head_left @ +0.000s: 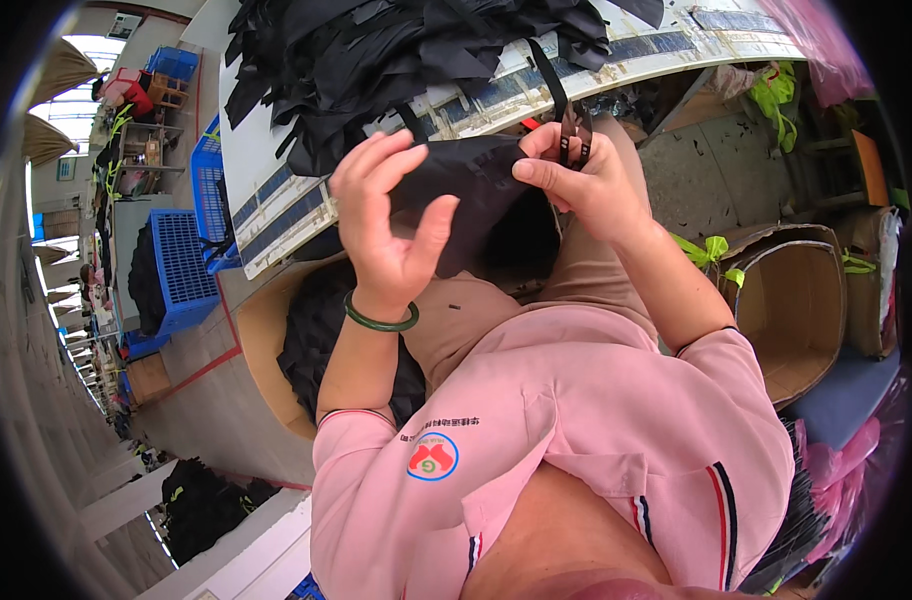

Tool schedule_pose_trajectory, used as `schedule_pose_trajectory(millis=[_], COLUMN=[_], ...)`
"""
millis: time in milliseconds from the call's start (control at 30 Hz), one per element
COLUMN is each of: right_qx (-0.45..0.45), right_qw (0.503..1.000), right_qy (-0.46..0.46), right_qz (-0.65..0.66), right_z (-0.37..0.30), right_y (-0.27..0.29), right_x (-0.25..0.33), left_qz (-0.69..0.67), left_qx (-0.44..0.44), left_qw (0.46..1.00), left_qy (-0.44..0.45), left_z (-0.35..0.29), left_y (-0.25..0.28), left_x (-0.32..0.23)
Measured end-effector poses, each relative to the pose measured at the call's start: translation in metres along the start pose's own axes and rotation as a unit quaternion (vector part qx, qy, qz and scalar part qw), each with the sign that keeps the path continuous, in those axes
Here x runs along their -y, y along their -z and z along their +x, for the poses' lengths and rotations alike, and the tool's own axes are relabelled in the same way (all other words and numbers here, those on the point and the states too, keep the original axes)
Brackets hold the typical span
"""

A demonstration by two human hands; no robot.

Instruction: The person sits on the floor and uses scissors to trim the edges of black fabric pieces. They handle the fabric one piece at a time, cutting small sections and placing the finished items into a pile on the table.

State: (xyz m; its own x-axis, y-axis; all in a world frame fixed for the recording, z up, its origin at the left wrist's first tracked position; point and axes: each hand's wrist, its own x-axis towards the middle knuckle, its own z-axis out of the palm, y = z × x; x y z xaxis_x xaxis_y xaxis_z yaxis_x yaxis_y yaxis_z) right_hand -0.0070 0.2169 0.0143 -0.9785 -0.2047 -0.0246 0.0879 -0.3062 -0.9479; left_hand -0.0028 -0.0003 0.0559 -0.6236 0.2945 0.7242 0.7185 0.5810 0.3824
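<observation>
A piece of thin black fabric (466,185) hangs over my lap at the table's near edge. Its right corner is pinched between the thumb and fingers of my right hand (591,185). A narrow black strap (548,80) runs down to that hand, and a dark brown loop with pale spots (574,135) sits by the fingers; its kind is unclear. My left hand (386,210), with a green bangle (381,318) on the wrist, is raised at the fabric's left side. Its fingers are spread, with nothing visible in the palm.
Black fabric pieces are heaped (366,70) on the worn white table (251,200). A cardboard box (266,345) holding black cloth stands by my left side. More cartons (791,320) stand to my right. Blue plastic crates (186,270) stand on the floor at far left.
</observation>
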Motion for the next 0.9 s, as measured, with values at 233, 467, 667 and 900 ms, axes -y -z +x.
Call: schedule_pose_trajectory(millis=[233, 467, 667, 900], right_qx=[0.014, 0.005, 0.122, 0.192], right_qw=[0.998, 0.984, 0.874, 0.939], right_qy=[0.010, 0.159, 0.253, 0.207], right_qz=[0.055, -0.079, -0.396, -0.195], right_z=[-0.008, -0.005, -0.003, 0.005], right_y=[-0.006, -0.001, 0.001, 0.014], right_x=[-0.003, -0.003, 0.028, 0.015], left_qz=[-0.232, -0.231, -0.225, -0.332], left_qx=[0.188, 0.193, 0.274, 0.271], left_qw=[0.928, 0.921, 0.899, 0.885], left_qy=[0.221, 0.246, 0.258, 0.181], left_z=[-0.005, -0.001, 0.013, -0.006], left_y=[-0.018, -0.011, -0.003, 0.004], left_x=[-0.001, -0.001, -0.012, 0.028])
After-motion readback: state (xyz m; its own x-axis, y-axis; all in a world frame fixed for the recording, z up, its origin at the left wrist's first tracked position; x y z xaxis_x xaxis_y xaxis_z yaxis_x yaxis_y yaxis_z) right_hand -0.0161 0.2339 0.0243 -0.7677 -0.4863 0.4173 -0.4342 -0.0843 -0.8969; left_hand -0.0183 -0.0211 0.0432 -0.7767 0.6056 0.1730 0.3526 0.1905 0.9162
